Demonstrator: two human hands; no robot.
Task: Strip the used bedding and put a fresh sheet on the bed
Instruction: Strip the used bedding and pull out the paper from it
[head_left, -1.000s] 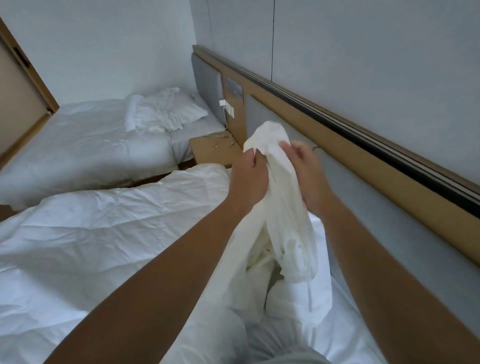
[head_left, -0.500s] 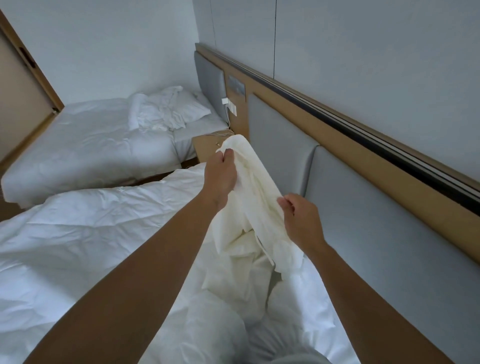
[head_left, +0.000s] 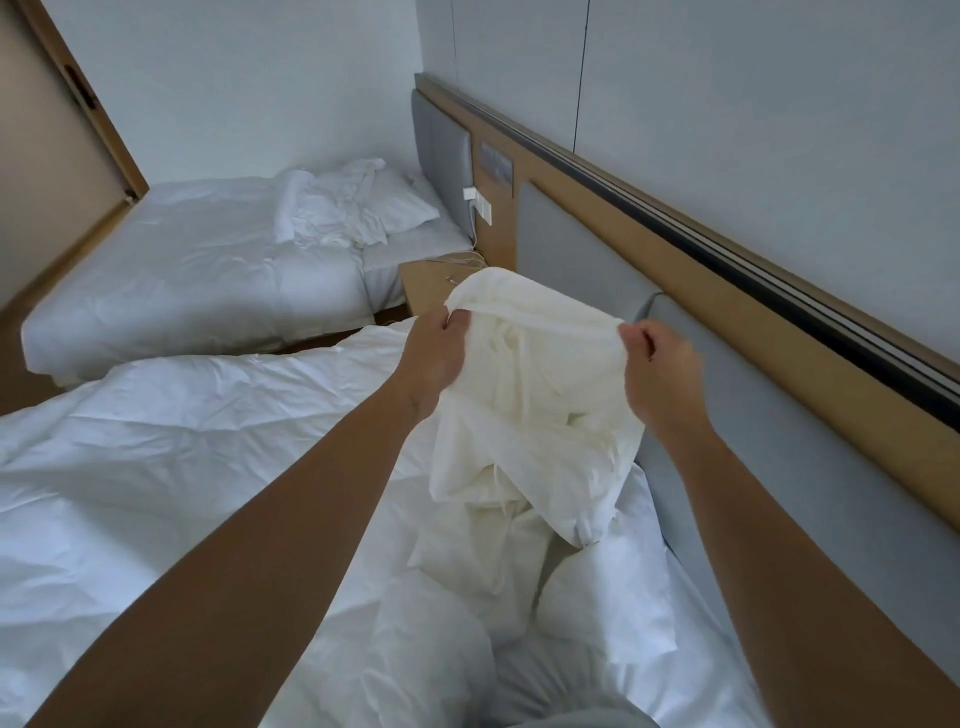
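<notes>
A cream-white pillowcase (head_left: 540, 395) hangs crumpled above the head end of the near bed. My left hand (head_left: 434, 358) grips its upper left edge and my right hand (head_left: 662, 374) grips its upper right edge, so the top edge is stretched between them. Its lower part droops onto a white pillow (head_left: 602, 603) lying against the headboard. A rumpled white duvet (head_left: 171, 478) covers the near bed on the left.
A grey padded headboard (head_left: 810, 499) with a wooden rail runs along the right wall. A wooden nightstand (head_left: 426, 283) with a cable stands between the beds. The far bed (head_left: 197, 275) carries crumpled white linen and a pillow. A wooden door (head_left: 47, 171) is at the left.
My hands have moved apart: the right hand rose and shifted right, the left hand dropped a little, and the pillowcase's top edge is now spread wide between them.
</notes>
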